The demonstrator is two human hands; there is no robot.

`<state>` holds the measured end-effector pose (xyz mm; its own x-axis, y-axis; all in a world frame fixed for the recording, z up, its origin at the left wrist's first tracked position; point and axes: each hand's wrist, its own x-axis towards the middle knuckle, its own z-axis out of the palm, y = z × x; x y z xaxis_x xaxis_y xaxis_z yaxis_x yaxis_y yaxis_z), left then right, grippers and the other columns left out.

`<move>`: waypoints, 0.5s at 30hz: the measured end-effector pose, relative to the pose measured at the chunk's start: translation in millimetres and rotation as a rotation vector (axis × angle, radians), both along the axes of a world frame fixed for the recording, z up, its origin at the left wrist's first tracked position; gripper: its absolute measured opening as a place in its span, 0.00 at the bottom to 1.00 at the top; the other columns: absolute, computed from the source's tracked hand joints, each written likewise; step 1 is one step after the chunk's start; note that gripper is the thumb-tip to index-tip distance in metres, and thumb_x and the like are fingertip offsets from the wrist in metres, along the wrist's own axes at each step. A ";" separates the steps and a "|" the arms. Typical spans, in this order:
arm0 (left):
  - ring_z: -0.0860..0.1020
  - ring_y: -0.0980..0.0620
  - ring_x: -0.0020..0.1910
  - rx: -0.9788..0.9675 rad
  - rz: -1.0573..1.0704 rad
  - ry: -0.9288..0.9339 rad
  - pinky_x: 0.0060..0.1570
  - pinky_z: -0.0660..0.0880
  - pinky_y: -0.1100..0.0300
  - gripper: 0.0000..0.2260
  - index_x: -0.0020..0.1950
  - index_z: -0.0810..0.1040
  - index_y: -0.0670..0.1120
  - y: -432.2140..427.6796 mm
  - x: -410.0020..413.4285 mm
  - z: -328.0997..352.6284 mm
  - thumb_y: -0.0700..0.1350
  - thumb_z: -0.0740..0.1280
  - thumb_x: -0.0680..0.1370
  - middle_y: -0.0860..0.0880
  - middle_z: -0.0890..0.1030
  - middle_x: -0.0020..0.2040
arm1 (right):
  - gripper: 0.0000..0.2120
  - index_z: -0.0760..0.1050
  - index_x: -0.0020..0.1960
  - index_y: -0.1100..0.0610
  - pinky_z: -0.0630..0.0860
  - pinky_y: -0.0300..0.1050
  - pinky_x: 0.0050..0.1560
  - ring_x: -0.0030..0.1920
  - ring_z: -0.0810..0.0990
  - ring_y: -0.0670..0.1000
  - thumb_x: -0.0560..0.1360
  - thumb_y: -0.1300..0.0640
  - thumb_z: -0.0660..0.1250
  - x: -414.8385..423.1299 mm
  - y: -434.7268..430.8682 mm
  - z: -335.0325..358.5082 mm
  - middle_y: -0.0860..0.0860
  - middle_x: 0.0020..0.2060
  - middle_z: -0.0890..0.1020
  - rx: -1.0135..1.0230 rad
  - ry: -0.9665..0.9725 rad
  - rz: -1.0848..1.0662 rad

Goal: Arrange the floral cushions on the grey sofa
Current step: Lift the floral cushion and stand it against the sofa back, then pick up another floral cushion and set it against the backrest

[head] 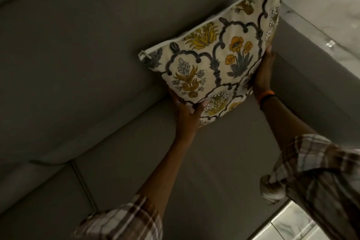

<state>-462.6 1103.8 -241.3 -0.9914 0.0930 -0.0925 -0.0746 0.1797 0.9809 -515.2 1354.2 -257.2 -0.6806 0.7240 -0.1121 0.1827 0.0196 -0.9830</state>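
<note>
Dim room, grey sofa (pixel 97 48) filling most of the view, w/ pale marble-look floor (pixel 321 11) showing past its right end and again at bottom right. We're looking down over the seat toward the backrest.

The cushion (pixel 218 56) is where we want it, roughly: propped against the backrest near the armrest (pixel 303 87), tilted, one corner pointing up-right, lower edge at or just above the seat. Our left hand (pixel 185 109) has its grip pinching the lower-left corner, thumb on the printed face, fingers behind. Our right hand (pixel 263 76) lies flat along the right edge, fingers stretched out and pressing the side, not curled round anything we can see.

What could go wrong, as we judge it: it's a soft, light thing standing on a corner, so if we let go now it'll prob. flop forward onto the seat or slide down crooked. Pushing harder from the right could shove it leftward off the armrest end. A squeezed corner may stay dented, so it'd need a pat.

Hard to make out: whether the bottom edge touches the seat, since our hands cover it. Fingertips of both hands are hidden behind the fabric. Only one cushion is in view; any others are out of frame. Low light and blur smear the plaid sleeves (pixel 319 177).
</note>
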 end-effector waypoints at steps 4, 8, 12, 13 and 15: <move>0.61 0.42 0.79 -0.278 -0.110 -0.065 0.73 0.67 0.52 0.55 0.83 0.43 0.49 -48.6 21.0 -7.9 0.63 0.76 0.70 0.40 0.58 0.81 | 0.30 0.66 0.82 0.56 0.69 0.62 0.80 0.75 0.75 0.52 0.88 0.38 0.54 72.4 -59.5 -7.1 0.53 0.75 0.75 0.178 -0.185 -0.069; 0.63 0.40 0.78 -0.766 -0.242 0.122 0.75 0.63 0.37 0.43 0.84 0.49 0.49 -131.1 66.3 -12.4 0.65 0.65 0.77 0.41 0.63 0.80 | 0.40 0.61 0.85 0.56 0.61 0.68 0.81 0.82 0.65 0.61 0.82 0.31 0.57 147.2 -163.2 -17.9 0.59 0.83 0.66 0.333 -0.497 -0.066; 0.61 0.38 0.80 -1.101 -0.336 0.177 0.77 0.55 0.33 0.39 0.83 0.54 0.47 -249.6 118.8 -14.1 0.65 0.59 0.78 0.40 0.67 0.78 | 0.44 0.66 0.82 0.58 0.54 0.72 0.83 0.84 0.60 0.65 0.77 0.29 0.57 215.6 -300.8 -23.4 0.62 0.82 0.66 0.553 -0.594 0.268; 0.60 0.38 0.80 -1.132 -0.333 0.182 0.78 0.54 0.34 0.39 0.83 0.55 0.46 -278.8 131.8 -10.9 0.65 0.59 0.78 0.39 0.67 0.78 | 0.44 0.66 0.82 0.59 0.50 0.71 0.84 0.85 0.58 0.65 0.76 0.29 0.57 229.1 -332.4 -24.0 0.63 0.82 0.66 0.608 -0.609 0.395; 0.60 0.38 0.80 -1.180 -0.278 0.210 0.78 0.53 0.34 0.38 0.83 0.58 0.46 -351.7 159.5 -2.4 0.64 0.59 0.78 0.39 0.68 0.78 | 0.45 0.67 0.81 0.58 0.45 0.69 0.84 0.85 0.57 0.65 0.76 0.29 0.58 252.9 -410.9 -17.4 0.63 0.83 0.65 0.736 -0.578 0.637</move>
<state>-303.1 752.0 -243.7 -0.9568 0.2712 -0.1044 0.2477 0.9489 0.1955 -262.3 943.3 -274.6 -0.9336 0.2835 -0.2192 0.3554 0.8107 -0.4652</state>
